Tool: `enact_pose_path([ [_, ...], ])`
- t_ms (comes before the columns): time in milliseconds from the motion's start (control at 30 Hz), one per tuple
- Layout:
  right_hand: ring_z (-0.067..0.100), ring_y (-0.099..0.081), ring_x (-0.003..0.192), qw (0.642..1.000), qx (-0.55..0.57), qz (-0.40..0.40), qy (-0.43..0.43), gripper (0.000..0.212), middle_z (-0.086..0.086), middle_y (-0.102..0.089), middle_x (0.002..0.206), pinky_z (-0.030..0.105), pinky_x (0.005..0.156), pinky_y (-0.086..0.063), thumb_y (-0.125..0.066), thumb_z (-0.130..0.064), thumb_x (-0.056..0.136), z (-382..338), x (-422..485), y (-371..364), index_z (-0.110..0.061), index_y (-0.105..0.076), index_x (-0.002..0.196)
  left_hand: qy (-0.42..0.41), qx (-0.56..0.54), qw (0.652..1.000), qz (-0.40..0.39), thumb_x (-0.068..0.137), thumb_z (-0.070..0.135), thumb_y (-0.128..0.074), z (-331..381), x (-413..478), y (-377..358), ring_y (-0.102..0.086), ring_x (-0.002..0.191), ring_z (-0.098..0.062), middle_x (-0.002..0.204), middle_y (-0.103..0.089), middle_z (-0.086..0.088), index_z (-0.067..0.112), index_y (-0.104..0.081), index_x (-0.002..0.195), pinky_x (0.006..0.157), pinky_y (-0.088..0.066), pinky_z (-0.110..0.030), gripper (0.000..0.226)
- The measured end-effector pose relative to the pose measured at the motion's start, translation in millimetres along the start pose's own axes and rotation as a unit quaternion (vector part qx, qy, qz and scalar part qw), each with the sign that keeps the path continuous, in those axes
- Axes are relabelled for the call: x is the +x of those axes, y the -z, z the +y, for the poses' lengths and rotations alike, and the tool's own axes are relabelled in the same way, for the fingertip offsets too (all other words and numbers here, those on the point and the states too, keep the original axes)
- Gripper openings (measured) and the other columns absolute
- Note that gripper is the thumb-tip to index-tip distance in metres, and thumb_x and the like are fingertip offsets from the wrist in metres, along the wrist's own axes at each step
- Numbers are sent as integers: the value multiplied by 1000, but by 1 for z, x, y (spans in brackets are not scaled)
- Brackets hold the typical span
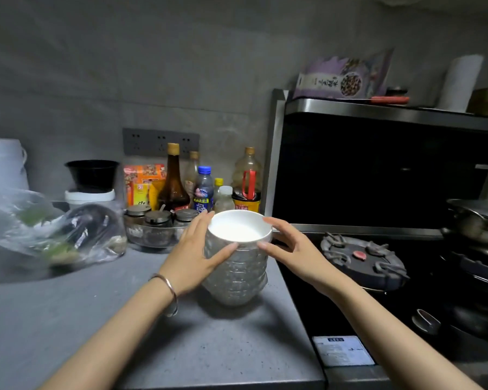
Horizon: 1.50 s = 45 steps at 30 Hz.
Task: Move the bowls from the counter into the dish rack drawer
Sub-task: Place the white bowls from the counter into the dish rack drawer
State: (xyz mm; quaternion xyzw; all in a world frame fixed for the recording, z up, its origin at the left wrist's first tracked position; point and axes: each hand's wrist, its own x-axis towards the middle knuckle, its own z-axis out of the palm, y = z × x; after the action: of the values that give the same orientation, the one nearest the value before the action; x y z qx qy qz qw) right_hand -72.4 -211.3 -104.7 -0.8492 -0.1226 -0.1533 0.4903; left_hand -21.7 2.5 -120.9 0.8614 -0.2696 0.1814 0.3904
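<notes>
A stack of several bowls [237, 274], white inside with a patterned grey outside, stands on the grey counter [119, 327] next to the stove. My left hand [192, 257] grips the stack's left side, with the thumb across the front just under the top rim and the fingers behind it. My right hand [293, 249] holds the right side, thumb on the front and index finger on the top bowl's rim. The dish rack drawer is not in view.
Spice jars [157, 220] and several sauce bottles [203, 190] stand just behind the stack. A plastic bag of vegetables [68, 235] lies to the left. To the right are a black gas stove [361, 257], stacked metal pots [479, 229] and the range hood [378, 170].
</notes>
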Motion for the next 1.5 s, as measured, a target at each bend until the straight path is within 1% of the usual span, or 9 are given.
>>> enact_pose_path([
  [233, 17, -46, 130, 999, 28, 25, 3, 63, -4, -52, 138, 39, 110, -40, -72, -48, 69, 10, 9, -12, -33, -51, 126, 13, -100, 995, -6, 61, 70, -56, -3, 8, -3, -38, 116, -6, 124, -38, 15, 32, -32, 135, 92, -35, -23, 86],
  [367, 10, -44, 132, 999, 24, 31, 17, 65, -9, -53, 137, 7, 102, -36, -70, -55, 63, 9, 10, -12, -33, -55, 123, 14, -131, 991, 5, 62, 62, -61, -4, 9, -4, -38, 114, -5, 124, -42, 14, 30, -37, 131, 84, -34, -12, 80],
  [500, 11, -43, 133, 997, 41, 50, 34, 50, -6, -53, 138, 38, 112, -36, -73, -39, 74, 1, 13, -9, -30, -57, 120, 5, -167, 986, 29, 65, 57, -61, 3, 13, -2, -38, 120, -10, 134, -43, 6, 26, -44, 127, 92, -36, -23, 72],
  [633, 13, -54, 123, 989, 96, 83, 72, 40, -3, -61, 125, 31, 100, -49, -74, -34, 75, -21, 10, 3, -25, -61, 112, -57, -250, 965, 61, 70, 49, -64, 35, 21, 11, -50, 117, -21, 126, -49, -2, 25, -47, 104, 88, -54, -35, 45],
  [800, 15, -60, 116, 984, 91, 126, 88, 46, 1, -67, 117, 39, 100, -49, -70, -44, 69, -38, -21, 35, -18, -61, 106, -92, -295, 948, 80, 66, 53, -67, 77, 19, 1, -62, 100, -21, 109, -57, -14, 27, -46, 87, 62, -55, -19, 40],
  [900, 3, -56, 117, 990, 1, 126, 60, 41, -12, -64, 116, 35, 103, -45, -67, -50, 67, -32, -53, 66, -22, -65, 96, -84, -330, 940, 33, 64, 52, -70, 97, 10, -21, -64, 97, -20, 108, -60, -17, 21, -47, 86, 62, -58, -25, 45],
  [1067, -15, -47, 120, 992, -111, 65, 7, 30, -24, -61, 121, 1, 95, -33, -64, -52, 69, -13, -127, 123, -27, -72, 84, -75, -342, 932, -89, 61, 63, -72, 136, -10, -82, -65, 72, -14, 77, -62, -2, 19, -47, 76, 51, -46, -22, 53],
  [1233, 2, -64, 76, 991, -105, -17, -80, 24, 3, -73, 81, 17, 73, -48, -69, -39, 75, 9, -204, 172, -17, -73, 84, -80, -293, 933, -192, 57, 77, -61, 177, -33, -158, -63, 68, -19, 78, -65, -8, 15, -53, 78, 58, -51, -36, 66],
  [1500, 8, -68, 77, 976, -26, 48, -213, 26, 3, -76, 83, 18, 70, -52, -76, -31, 70, 72, -306, 221, -11, -74, 86, 11, -369, 858, -358, 67, 61, -65, 230, -79, -282, -60, 69, -14, 79, -63, -4, 18, -58, 80, 64, -57, -39, 46],
])
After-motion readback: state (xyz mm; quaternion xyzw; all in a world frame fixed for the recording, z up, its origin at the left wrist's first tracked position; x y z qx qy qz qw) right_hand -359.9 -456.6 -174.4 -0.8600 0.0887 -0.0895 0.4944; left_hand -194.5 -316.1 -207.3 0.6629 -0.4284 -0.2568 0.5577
